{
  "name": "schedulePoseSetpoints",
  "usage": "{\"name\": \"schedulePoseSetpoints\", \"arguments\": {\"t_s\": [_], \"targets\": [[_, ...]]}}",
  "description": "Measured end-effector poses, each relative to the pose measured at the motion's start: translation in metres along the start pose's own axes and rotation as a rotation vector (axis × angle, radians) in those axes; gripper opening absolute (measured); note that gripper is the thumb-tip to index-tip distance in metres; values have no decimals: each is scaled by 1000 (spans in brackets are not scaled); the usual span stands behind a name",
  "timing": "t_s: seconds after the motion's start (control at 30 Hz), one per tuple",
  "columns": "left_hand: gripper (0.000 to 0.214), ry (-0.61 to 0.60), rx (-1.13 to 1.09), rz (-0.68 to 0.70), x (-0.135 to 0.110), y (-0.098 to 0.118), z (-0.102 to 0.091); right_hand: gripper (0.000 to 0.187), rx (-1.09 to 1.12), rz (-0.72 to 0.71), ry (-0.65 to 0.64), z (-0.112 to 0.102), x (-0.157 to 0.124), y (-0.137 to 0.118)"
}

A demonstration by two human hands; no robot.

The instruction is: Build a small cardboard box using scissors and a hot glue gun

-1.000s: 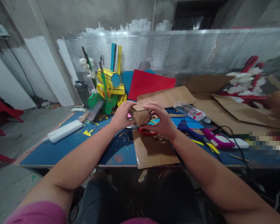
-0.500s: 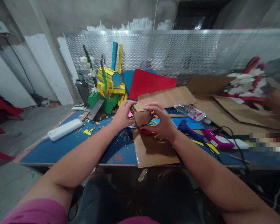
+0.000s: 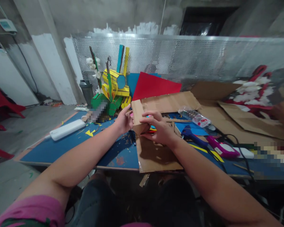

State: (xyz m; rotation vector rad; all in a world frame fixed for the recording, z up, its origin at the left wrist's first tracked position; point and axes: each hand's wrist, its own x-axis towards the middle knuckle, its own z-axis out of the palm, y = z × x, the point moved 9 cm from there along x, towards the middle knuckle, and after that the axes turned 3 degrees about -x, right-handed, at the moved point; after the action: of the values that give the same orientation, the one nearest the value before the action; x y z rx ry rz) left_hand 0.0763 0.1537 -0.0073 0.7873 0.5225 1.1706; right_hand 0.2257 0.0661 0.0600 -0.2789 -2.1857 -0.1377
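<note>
The blue tabletop [image 3: 49, 151] carries a long white block [image 3: 67, 129], yellow scraps [image 3: 90, 132], a cardboard sheet [image 3: 158, 160] and a magenta device [image 3: 222, 147].

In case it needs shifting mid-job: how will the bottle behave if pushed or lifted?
The bottle would probably roll if pushed sideways, as it lies on its side. It is likely light for its size: the plastic is clear and no liquid shows. Its thin-looking wall may dent if gripped hard.
</note>
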Motion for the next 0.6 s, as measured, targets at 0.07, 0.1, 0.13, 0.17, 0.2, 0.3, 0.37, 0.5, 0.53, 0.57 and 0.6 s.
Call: {"name": "schedulePoseSetpoints", "arguments": {"t_s": [0.07,0.1,0.13,0.17,0.2,0.3,0.37,0.5,0.53,0.57,0.6], "targets": [[62,2,56,16,0,-3,2,57,26,23,-33,3,2,1],[63,0,83,21,0,-4,3,56,49,36,-50,4,2,2],[63,8,113,33,1,-5,2,51,81,48,-73,4,3,2],[65,42,147,65,2,-4,-1,45,121,57,-102,5,4,2],[66,97,185,121,2,1,-5,40,162,66,-126,6,5,1],[74,246,312,360,-3,23,-13,35,264,137,-141,8,6,3],[78,233,396,474,-6,31,-7,39,297,250,-77,9,4,12],[81,128,537,574,-13,30,15,54,288,510,82,10,-10,41],[81,100,564,587,-15,28,20,58,278,559,105,11,-14,47],[82,72,593,601,-17,27,26,62,273,601,119,12,-17,53],[82,47,626,622,-19,26,31,64,276,635,127,13,-21,58]]}}
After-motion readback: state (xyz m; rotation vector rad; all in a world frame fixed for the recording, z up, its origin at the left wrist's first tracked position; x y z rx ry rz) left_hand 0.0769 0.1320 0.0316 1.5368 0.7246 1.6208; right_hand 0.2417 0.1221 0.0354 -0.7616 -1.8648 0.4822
